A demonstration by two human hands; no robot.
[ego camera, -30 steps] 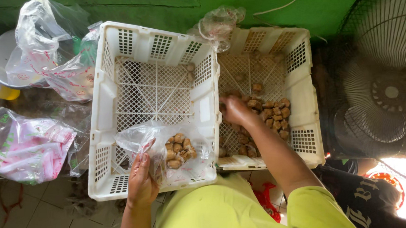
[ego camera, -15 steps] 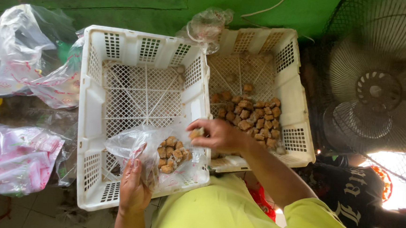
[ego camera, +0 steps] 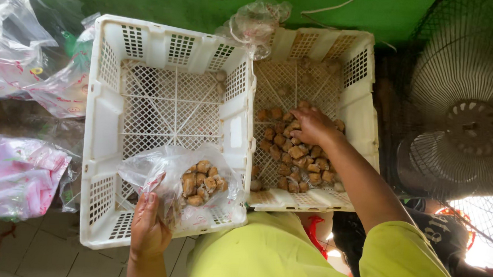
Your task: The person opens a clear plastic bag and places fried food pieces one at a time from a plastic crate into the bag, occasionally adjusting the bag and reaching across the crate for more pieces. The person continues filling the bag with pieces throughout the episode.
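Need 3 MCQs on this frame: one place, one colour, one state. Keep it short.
1. Where is the right hand?
A. in the right crate, on the brown chunks
B. on the fan
C. inside the clear bag

2. What colour are both crates?
A. blue
B. white
C. black

3. What state is the clear bag in the left hand?
A. empty
B. tied shut
C. partly filled with brown chunks

Answers: 1 A, the fingers rest on the pile in that crate. 2 B, both lattice crates are white. 3 C, a cluster of chunks shows through the plastic, over the left crate.
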